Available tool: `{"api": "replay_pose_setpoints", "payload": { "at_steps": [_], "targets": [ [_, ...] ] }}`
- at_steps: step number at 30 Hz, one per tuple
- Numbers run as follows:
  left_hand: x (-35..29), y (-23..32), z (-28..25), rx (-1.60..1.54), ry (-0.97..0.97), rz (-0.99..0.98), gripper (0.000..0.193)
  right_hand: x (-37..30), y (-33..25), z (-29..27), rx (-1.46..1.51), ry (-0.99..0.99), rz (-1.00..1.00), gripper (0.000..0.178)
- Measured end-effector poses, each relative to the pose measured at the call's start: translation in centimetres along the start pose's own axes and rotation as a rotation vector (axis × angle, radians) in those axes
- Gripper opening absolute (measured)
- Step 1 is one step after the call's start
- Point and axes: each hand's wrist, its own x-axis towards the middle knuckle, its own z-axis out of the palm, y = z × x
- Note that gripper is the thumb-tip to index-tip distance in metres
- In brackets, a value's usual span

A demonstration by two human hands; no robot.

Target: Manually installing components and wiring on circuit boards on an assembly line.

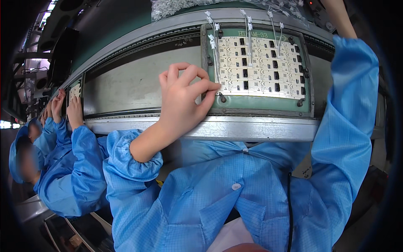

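Note:
My left hand (183, 90) is at the left edge of a panel of white circuit boards (262, 69), with thumb and forefinger pinched together. A thin white wire (216, 63) runs down into that pinch; its lower end is hidden by the fingertips. The panel sits in a green fixture plate (260, 103) with a dark frame. Several white wires with small white connectors (249, 20) lie over its upper part and stick out past the far edge. Black components stand in columns on the boards. My right forearm (341, 19) stretches to the far right; its hand is beyond the picture's upper edge.
A conveyor track (142, 80) runs left to right, with a metal rail (260, 128) along the near side. A clear bag of white connectors (176, 8) lies beyond it. To the left, a co-worker's hand (75, 112) rests at another fixture (75, 90).

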Motion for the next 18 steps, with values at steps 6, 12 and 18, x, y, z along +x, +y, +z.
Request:
{"api": "replay_pose_setpoints", "payload": {
  "at_steps": [6, 12, 18],
  "targets": [
    [-0.6, 0.3, -0.7, 0.075, -0.059, 0.144, 0.029, -5.5, -0.6, -4.5, 0.114, -0.102, 0.175, 0.016],
    [5.8, -2.8, -2.4, -0.047, -0.232, 0.197, 0.017, -10.4, -1.0, -6.3, 0.481, -0.304, 0.393, 0.038],
    [19.8, -5.8, 2.0, 0.262, 0.097, 0.332, 0.018, -14.9, -4.7, -3.6, 0.436, -0.286, 0.243, 0.02]
  ]
}}
